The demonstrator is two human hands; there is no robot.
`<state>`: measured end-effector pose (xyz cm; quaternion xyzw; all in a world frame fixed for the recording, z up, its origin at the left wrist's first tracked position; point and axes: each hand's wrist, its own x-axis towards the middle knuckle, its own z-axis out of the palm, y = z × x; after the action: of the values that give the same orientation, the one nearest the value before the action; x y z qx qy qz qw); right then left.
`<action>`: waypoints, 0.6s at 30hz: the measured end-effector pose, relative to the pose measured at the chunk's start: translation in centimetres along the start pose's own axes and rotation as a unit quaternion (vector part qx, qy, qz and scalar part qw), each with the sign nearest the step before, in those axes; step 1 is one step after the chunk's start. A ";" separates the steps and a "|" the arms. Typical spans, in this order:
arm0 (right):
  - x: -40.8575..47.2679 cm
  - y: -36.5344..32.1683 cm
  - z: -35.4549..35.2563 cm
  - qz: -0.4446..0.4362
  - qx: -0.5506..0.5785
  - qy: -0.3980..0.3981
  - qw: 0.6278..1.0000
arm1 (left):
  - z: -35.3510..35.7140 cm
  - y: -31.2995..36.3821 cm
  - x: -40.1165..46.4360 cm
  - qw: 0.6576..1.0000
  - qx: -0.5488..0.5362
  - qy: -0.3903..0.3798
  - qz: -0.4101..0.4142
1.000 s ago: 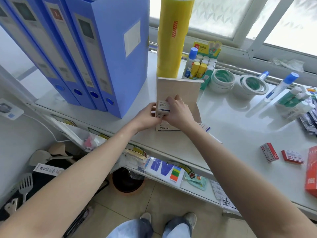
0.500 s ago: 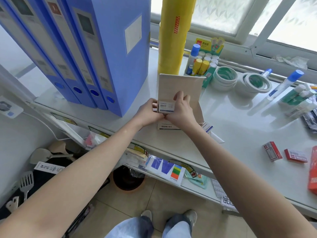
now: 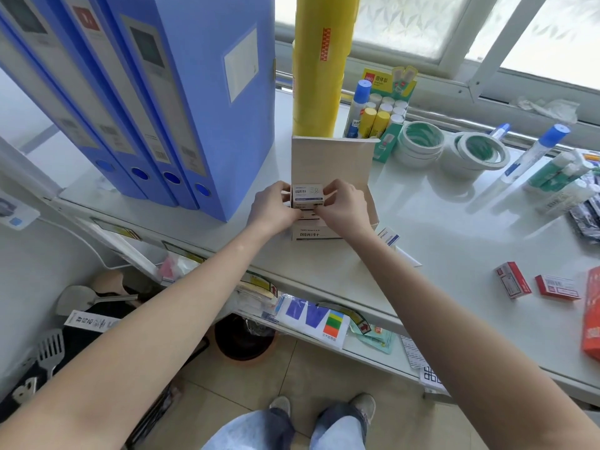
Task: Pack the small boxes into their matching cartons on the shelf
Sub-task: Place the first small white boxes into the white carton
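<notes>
A: What is the biggest thing here?
B: The white shelf (image 3: 454, 228). Blue file boxes (image 3: 181, 102) stand at ten o'clock and a tall yellow roll (image 3: 319, 63) stands at twelve.

A: Where is the carton?
B: The open paper clip carton (image 3: 328, 164) sits just in front of the roll, its flap up.

A: And the hands?
B: The left hand (image 3: 274, 209) and right hand (image 3: 344, 207) both pinch one small paper clip box (image 3: 307, 194) over the carton. Two red staple boxes (image 3: 535, 284) lie at four o'clock, well apart.
</notes>
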<state>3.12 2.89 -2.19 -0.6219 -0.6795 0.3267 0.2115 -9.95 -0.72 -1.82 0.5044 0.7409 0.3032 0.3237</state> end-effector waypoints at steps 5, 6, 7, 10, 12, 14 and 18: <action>0.0 0.3 0.6 -0.016 -0.031 0.022 0.999 | 0.3 0.0 0.1 1.000 -0.006 0.013 -0.011; 0.0 0.3 0.6 -0.014 -0.032 0.023 0.999 | 0.4 0.0 0.1 1.000 -0.007 0.013 -0.011; -0.1 0.3 0.5 -0.012 -0.032 0.023 0.999 | 0.4 0.0 0.1 1.000 -0.007 0.012 -0.011; -0.1 0.2 0.3 -0.008 -0.034 0.013 0.999 | 0.6 0.1 0.2 1.000 -0.002 0.003 -0.018; -0.1 -0.1 -0.1 -0.013 -0.043 0.003 0.999 | 0.6 0.2 0.2 1.000 -0.002 -0.003 -0.024; -0.2 -0.3 -0.5 -0.026 -0.064 -0.005 0.998 | 0.5 0.3 0.1 1.000 0.006 -0.006 -0.025; -0.9 -0.3 -1.5 -0.057 -0.077 0.006 0.995 | 0.4 0.8 -0.5 0.999 0.012 0.038 0.001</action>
<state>4.07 2.27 -0.77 -0.5988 -0.7357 0.2569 0.1850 -9.01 -0.92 -1.39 0.4968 0.7557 0.3139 0.2889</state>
